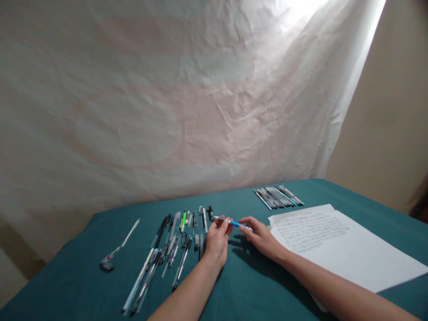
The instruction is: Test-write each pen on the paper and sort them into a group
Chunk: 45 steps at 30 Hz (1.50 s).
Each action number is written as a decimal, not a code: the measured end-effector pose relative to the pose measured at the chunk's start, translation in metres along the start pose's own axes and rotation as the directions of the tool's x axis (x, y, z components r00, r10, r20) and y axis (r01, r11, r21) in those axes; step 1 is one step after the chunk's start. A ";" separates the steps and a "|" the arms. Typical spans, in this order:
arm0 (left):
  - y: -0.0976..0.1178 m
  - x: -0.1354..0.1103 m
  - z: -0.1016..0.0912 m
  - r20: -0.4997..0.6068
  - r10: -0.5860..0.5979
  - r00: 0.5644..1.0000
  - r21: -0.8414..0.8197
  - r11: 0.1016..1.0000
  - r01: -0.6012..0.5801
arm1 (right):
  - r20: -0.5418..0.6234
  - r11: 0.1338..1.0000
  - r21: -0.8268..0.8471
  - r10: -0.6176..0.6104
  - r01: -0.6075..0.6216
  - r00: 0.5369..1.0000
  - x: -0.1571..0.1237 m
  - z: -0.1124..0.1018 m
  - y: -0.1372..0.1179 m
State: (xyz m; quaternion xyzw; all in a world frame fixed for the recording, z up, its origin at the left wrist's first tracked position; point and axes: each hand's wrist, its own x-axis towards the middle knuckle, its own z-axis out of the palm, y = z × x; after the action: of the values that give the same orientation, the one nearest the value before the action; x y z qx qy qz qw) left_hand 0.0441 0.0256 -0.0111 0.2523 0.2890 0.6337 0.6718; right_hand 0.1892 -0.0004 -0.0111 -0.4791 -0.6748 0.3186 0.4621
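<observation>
I hold the slim blue-and-white pen (pixel 236 224) just above the teal cloth-covered tabletop (pixel 80 249), my left hand's (pixel 216 243) fingers pinching one end, probably for steadiness, my right hand's (pixel 262 240) curled at the other, grip unclear.

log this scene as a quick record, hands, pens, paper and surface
left hand: pinching a blue-and-white pen
right hand: fingers at the pen's blue end, grip unclear
scattered pens: on the left, one bright green
pen row: side by side, far right
paper: right side, partly covered in writing
surface: dark green cloth
</observation>
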 end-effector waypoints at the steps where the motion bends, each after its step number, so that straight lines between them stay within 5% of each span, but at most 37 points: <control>1: 0.000 0.000 0.000 -0.025 0.016 1.000 -0.001 1.000 -0.016 | -0.030 1.000 -0.004 -0.020 0.020 0.999 -0.001 0.001 0.001; 9: 0.002 0.002 0.000 -0.068 0.035 0.997 0.004 0.999 -0.035 | -0.081 0.980 -0.188 -0.079 0.063 0.994 -0.005 0.004 0.003; 15: 0.002 0.001 0.000 -0.028 0.002 1.000 -0.004 1.000 -0.002 | -0.063 0.992 -0.128 0.008 -0.016 0.998 0.000 -0.001 -0.001; 20: -0.001 0.002 -0.002 -0.073 0.046 0.996 -0.003 0.999 -0.047 | -0.131 0.998 -0.036 -0.048 0.043 0.990 -0.001 0.002 -0.003; 29: 0.000 0.002 -0.001 -0.041 0.025 0.999 0.006 1.000 -0.025 | -0.075 0.997 -0.074 0.030 -0.035 0.997 0.002 0.000 0.004; 36: -0.001 0.003 0.000 -0.083 0.039 0.996 0.015 0.999 -0.038 | -0.100 0.999 -0.037 -0.043 0.040 0.994 0.000 0.002 0.003; 42: 0.000 0.000 0.002 -0.047 0.024 0.999 0.024 0.999 -0.023 | -0.042 0.996 -0.023 0.081 -0.082 0.996 0.002 0.001 0.006; 45: 0.000 -0.001 0.002 -0.048 0.039 0.998 0.014 0.999 -0.038 | -0.102 1.000 0.001 0.018 -0.018 0.995 0.001 0.002 0.004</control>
State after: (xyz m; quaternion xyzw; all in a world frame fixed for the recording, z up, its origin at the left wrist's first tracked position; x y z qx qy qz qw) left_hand 0.0452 0.0248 -0.0092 0.2470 0.3044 0.6503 0.6507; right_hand 0.1888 0.0015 -0.0149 -0.5009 -0.6460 0.2979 0.4929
